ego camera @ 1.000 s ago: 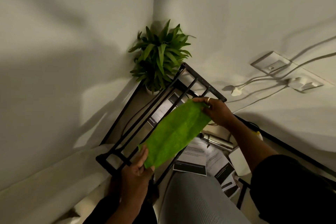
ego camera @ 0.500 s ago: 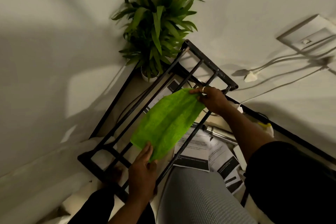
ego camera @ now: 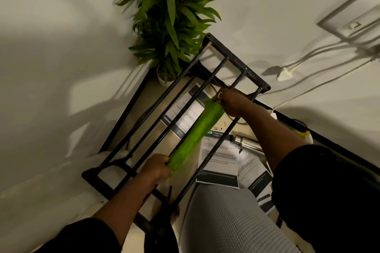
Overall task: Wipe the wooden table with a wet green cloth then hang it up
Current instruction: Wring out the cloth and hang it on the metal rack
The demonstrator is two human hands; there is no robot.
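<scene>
A black metal rack of parallel bars (ego camera: pixel 216 68) is seen from above, set diagonally in a corner of pale walls, and everything else is placed relative to it. At its far end a leafy green plant in a small white pot (ego camera: pixel 170 18) is stood against the corner. Beneath the rack, printed white sheets with dark bands (ego camera: pixel 219 162) are spread on a pale surface, and a silver metal cylinder (ego camera: pixel 247 142) is laid just beyond its right-hand bar.

A bright green cloth (ego camera: pixel 195 133) is stretched lengthwise along one of the middle bars, pulled into a narrow, gathered strip; whether it is draped over the bar or only held against it cannot be told. Its near end is gripped by the left hand (ego camera: pixel 156 170), whose fingers are curled tightly around the fabric close to the rack's near end. Its far end is pinched in the closed right hand (ego camera: pixel 231 101), positioned just short of the rack's far crossbar, with a pale ring (ego camera: pixel 219 95) worn on one finger. A white plug (ego camera: pixel 283 73) is seen hanging against the wall to the right of the rack's far end.
</scene>
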